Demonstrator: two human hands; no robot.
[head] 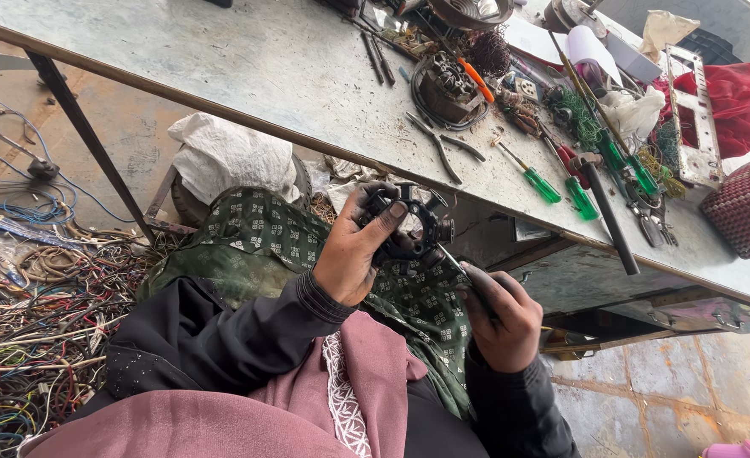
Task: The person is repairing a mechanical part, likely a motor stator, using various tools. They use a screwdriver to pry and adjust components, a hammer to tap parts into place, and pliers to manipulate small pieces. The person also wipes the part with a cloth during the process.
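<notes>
workbench [248, 68] | 3 green screwdrivers [542, 184] | left hand [354, 250] grips stator ring [409, 227] | right hand [502, 318] clasps tool [455, 261]

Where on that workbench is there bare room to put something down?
The bench is bare across its left stretch, from the front edge to the loose rods. A narrow strip is free between the pliers and the edge. The right end is crowded: green-handled screwdrivers, hammer, wire coils, red cloth.
</notes>
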